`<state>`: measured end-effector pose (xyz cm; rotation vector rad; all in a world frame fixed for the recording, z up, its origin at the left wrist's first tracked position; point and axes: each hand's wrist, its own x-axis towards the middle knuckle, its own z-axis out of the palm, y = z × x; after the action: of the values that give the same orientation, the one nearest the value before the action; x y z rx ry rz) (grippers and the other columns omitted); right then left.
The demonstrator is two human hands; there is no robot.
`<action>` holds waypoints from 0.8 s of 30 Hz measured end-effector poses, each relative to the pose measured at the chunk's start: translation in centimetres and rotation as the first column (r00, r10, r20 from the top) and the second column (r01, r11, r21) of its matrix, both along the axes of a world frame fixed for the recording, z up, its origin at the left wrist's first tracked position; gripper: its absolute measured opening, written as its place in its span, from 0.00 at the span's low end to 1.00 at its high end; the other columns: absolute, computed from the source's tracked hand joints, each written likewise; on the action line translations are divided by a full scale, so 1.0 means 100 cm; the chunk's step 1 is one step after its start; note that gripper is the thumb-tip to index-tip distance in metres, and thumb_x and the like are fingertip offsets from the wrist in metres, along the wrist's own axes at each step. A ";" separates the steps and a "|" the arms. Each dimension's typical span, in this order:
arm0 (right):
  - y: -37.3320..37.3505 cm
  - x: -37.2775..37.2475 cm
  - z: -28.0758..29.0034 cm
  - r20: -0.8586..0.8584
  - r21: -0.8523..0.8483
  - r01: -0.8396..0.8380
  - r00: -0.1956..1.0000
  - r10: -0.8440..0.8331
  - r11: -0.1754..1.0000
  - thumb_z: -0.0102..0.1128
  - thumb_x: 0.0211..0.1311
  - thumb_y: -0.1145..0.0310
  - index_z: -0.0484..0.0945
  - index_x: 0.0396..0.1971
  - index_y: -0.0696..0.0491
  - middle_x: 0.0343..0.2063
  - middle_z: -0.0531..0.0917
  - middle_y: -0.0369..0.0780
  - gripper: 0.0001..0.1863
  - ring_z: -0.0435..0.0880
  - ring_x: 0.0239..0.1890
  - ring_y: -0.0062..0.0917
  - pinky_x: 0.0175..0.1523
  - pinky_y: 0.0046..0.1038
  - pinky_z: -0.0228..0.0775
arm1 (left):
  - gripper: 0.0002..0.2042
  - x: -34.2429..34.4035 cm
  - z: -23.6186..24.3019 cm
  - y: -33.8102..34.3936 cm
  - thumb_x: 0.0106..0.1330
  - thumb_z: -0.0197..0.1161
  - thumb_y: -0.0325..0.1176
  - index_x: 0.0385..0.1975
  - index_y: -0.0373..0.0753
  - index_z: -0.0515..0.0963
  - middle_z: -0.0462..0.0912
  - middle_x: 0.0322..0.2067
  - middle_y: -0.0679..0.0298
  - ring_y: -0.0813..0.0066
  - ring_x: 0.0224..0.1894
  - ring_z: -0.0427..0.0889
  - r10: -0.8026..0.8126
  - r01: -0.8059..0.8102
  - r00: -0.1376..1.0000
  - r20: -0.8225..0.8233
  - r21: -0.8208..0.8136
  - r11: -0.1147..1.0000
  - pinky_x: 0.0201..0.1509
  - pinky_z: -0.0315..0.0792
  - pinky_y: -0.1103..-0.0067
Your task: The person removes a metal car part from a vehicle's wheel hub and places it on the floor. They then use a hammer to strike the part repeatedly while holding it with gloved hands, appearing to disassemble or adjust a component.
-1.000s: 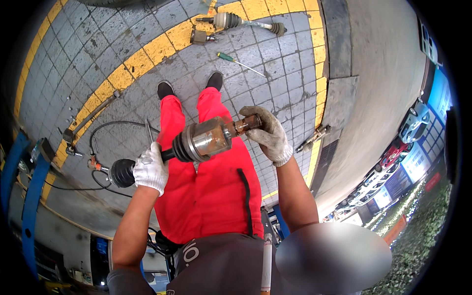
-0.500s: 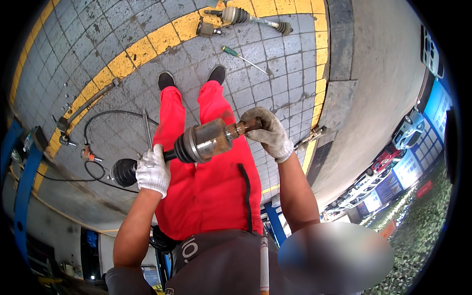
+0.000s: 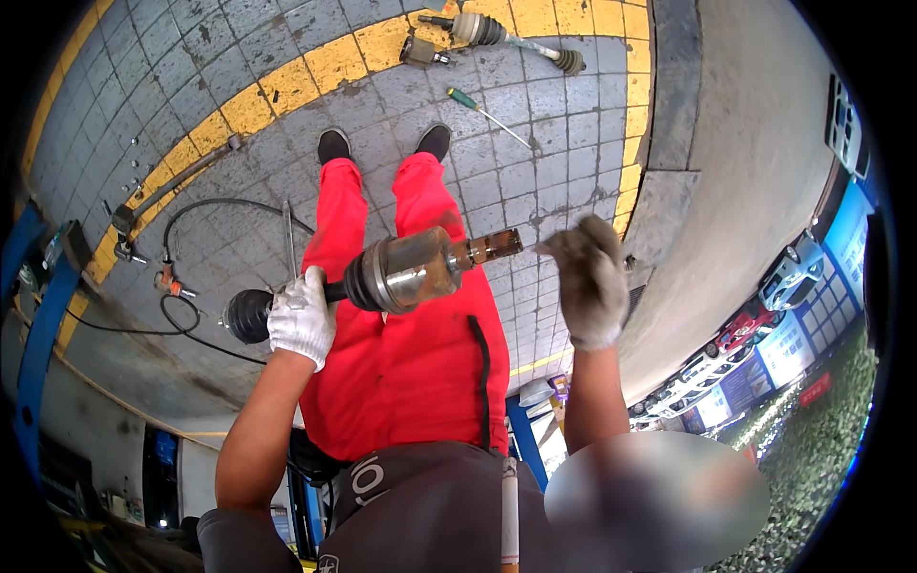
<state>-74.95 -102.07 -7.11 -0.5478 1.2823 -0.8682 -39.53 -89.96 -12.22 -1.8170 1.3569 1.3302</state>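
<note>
A drive axle (image 3: pixel 413 270) lies across my red trousers, with black ribbed boots at both joints and a rusty brown splined stub (image 3: pixel 495 246) pointing right. My left hand (image 3: pixel 302 317), in a white knitted glove, is wrapped round its thin shaft beside the left boot (image 3: pixel 246 316). To the right of the splined stub, my right hand (image 3: pixel 590 282) hangs apart from the axle in a dirty grey-white glove. Motion smears its fingers, so whether anything small is between them is hidden.
On the tiled floor lie a green-handled screwdriver (image 3: pixel 487 116), another axle (image 3: pixel 516 43), and a loose joint housing (image 3: pixel 421 52). At the left are a long bar tool (image 3: pixel 181 181), a black hose (image 3: pixel 196 202) and an orange air fitting (image 3: pixel 170 284). A blue lift post (image 3: pixel 50 353) stands beyond.
My right hand has let go of the splined stub and moved right, away from it. My left hand keeps its grip on the shaft.
</note>
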 end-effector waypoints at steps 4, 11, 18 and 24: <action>-0.016 0.009 0.079 0.247 -0.093 -0.297 0.918 0.311 0.950 0.57 0.73 0.53 0.72 0.43 0.51 0.36 0.77 0.45 0.16 0.80 0.39 0.40 0.48 0.56 0.78 | 0.20 -0.003 -0.012 0.008 0.67 0.69 0.39 0.52 0.39 0.71 0.85 0.46 0.47 0.43 0.51 0.84 -0.030 0.031 0.998 0.050 -0.037 0.999 0.55 0.77 0.56; -0.039 0.084 0.112 0.693 -0.490 -0.353 0.396 0.602 0.797 0.68 0.69 0.64 0.81 0.36 0.61 0.47 0.80 0.62 0.13 0.85 0.45 0.63 0.47 0.60 0.81 | 0.21 -0.004 -0.009 -0.017 0.71 0.65 0.45 0.55 0.39 0.70 0.84 0.50 0.46 0.41 0.53 0.84 -0.067 0.062 0.997 0.033 0.130 0.990 0.57 0.77 0.54; -0.015 0.112 0.118 0.833 -0.409 -0.077 0.376 0.407 0.909 0.55 0.78 0.63 0.75 0.55 0.73 0.47 0.79 0.66 0.24 0.85 0.43 0.58 0.46 0.49 0.82 | 0.22 -0.003 -0.007 -0.029 0.69 0.66 0.50 0.54 0.41 0.72 0.87 0.45 0.47 0.43 0.52 0.85 -0.013 0.009 1.000 0.014 0.224 0.975 0.55 0.78 0.55; -0.016 0.053 0.097 0.754 -0.330 -0.437 0.411 0.512 0.837 0.65 0.71 0.58 0.74 0.54 0.66 0.52 0.79 0.62 0.26 0.85 0.49 0.57 0.55 0.55 0.77 | 0.24 -0.003 -0.014 -0.035 0.65 0.68 0.52 0.52 0.39 0.79 0.88 0.45 0.46 0.47 0.53 0.85 0.098 -0.101 0.995 0.026 0.255 0.962 0.57 0.78 0.58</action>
<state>-69.60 -103.63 2.60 -0.4391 0.1622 -0.5477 -39.83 -93.45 -13.66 -1.7318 1.0432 1.4682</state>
